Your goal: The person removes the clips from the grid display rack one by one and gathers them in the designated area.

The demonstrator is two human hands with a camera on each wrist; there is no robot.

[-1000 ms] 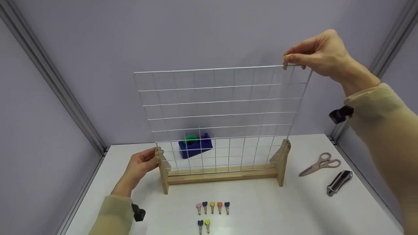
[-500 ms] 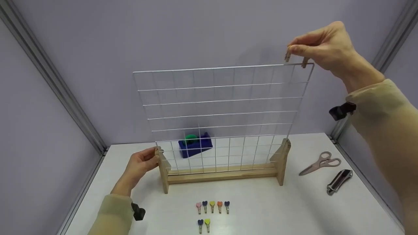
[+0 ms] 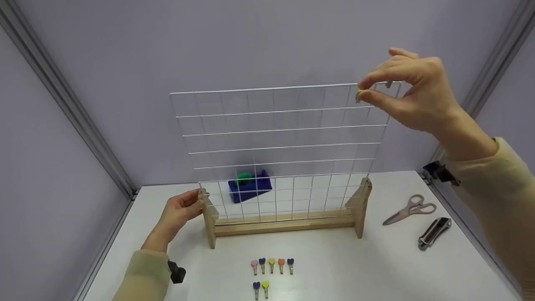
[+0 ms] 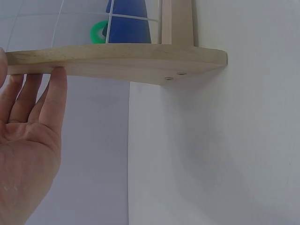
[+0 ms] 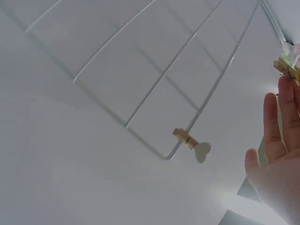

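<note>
A white wire grid [image 3: 276,146] stands upright in a wooden stand [image 3: 284,225] on a white table [image 3: 376,271]. My left hand [image 3: 179,211] grips the stand's left upright; in the left wrist view its fingers [image 4: 33,108] lie against the wooden foot [image 4: 117,61]. My right hand [image 3: 361,92] pinches a small wooden peg [image 3: 358,95] in front of the grid's top right cells. Another peg [image 3: 388,84] is clipped on the top wire at the right corner, and the right wrist view shows its pale heart head [image 5: 201,151]. In that view the held peg [image 5: 287,65] shows above my fingers [image 5: 281,122].
Several heart-headed pegs [image 3: 271,265] lie in a row before the stand, two more [image 3: 261,288] nearer me. Scissors [image 3: 411,209] and a black-and-silver cutter [image 3: 434,233] lie at the right. A blue tape dispenser [image 3: 250,186] with a green roll sits behind the grid.
My right hand has lifted one peg off the top wire and brought it down and left, in front of the grid. The other peg stays clipped. The left hand has not moved.
</note>
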